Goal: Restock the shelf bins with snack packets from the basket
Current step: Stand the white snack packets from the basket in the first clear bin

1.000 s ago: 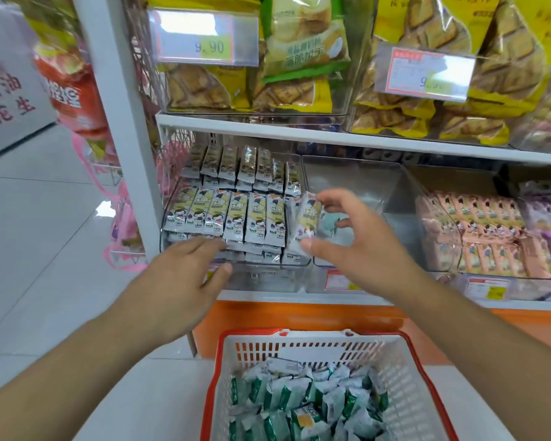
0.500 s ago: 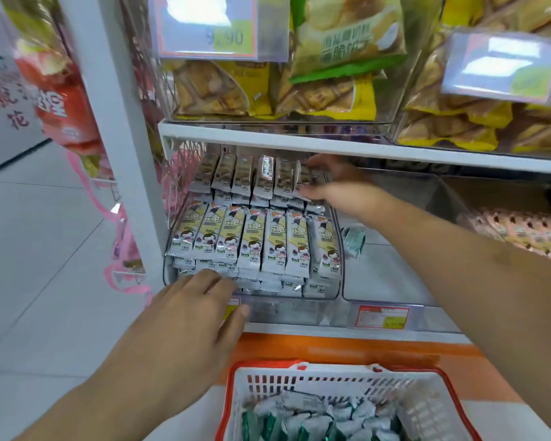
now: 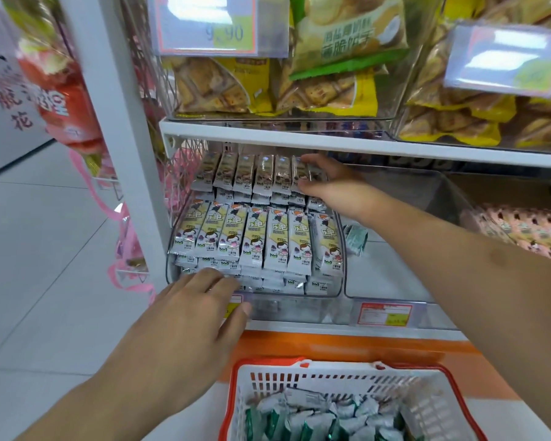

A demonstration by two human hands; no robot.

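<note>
Right hand (image 3: 331, 186) deep at the back right corner of the left bin (image 3: 299, 308), fingers and thumb curled round the end packet (image 3: 312, 173) of the rear row, pinching it by its long edges. Left hand (image 3: 185, 316) flat on the bin's front lip, fingers straight, holding nothing, steadying.

Packets: thin foil-plastic sachets, glossy, long and flat with crimped ends. Likely very light, soft and crushable, slippery against each other; best pinched across the narrow middle or slid in edge-on, not squeezed. Two neat rows in the bin, front row (image 3: 255, 240) overlapping like shingles, so a nudge could probably fan them out of line.

Bin of clear rigid plastic, rounded corners. Neighbouring bin (image 3: 392, 275) nearly bare, one green-white packet (image 3: 356, 238) at its left wall. Basket (image 3: 303, 377) below the shelf edge, white lattice, orange rim, heaped with green-white packets (image 3: 306, 415), pillow-shaped and crinkly.
</note>
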